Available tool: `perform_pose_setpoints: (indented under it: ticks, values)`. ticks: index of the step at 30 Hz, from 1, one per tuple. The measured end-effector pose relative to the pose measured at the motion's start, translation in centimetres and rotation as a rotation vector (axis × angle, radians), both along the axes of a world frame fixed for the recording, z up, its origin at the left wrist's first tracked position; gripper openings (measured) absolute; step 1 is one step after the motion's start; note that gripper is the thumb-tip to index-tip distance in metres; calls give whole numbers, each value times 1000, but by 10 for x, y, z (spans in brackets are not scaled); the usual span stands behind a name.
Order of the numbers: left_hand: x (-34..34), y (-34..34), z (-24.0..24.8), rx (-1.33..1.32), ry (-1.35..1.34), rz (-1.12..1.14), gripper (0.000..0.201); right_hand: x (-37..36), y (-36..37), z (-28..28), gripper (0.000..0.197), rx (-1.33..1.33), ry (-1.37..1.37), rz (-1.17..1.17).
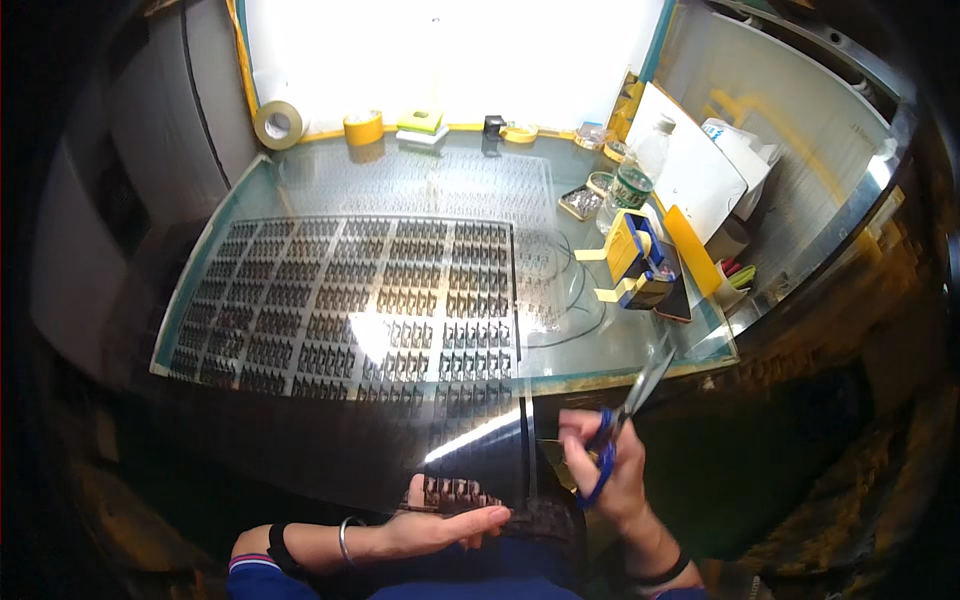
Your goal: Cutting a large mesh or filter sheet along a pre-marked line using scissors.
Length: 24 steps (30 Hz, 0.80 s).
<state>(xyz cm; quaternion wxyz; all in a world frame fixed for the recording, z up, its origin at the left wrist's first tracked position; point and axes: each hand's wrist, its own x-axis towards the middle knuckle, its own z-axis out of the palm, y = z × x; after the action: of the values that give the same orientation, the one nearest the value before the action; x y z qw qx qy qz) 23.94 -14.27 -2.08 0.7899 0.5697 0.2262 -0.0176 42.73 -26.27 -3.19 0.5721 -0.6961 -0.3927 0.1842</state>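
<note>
A large transparent film sheet [366,285] printed with rows of small dark shapes lies over the glass tabletop, its near part hanging past the front edge towards me. My left hand [445,528] grips the sheet's near edge, thumb on top and fingers beneath, seen through the film. To the right of the sheet, my right hand [622,475] holds scissors [652,382] by their blue handles. Their blades point up and right, apart from the film, and look blurred.
A yellow-and-blue tape dispenser [635,260] stands at the right, near a plastic bottle [636,178]. A tan tape roll [279,125], a yellow tape roll [363,127] and a yellow-green pad [420,122] line the back, below a bright panel [455,60].
</note>
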Motion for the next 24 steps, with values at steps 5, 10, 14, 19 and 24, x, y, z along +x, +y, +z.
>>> perform_pose_setpoints:
  ticks: [5, 10, 14, 19, 24]
  values:
    - [-23, 17, 43, 649, -263, -3, 15, 52, 85, 35, 24, 41, -351, 252]
    - [-16, 82, 142, 1192, -713, 391, 18, 39, 98, 40, 19, 300, -407, 140]
    - [1, 147, 216, 1036, -695, 632, 25, -7, 76, 39, 20, 328, -339, 249]
    - [77, 219, 182, 983, -448, 393, 26, -48, 43, 1, 19, 180, 275, 452]
    - [131, 239, 99, 828, -304, 324, 28, -51, 27, -25, 14, 14, 678, 367]
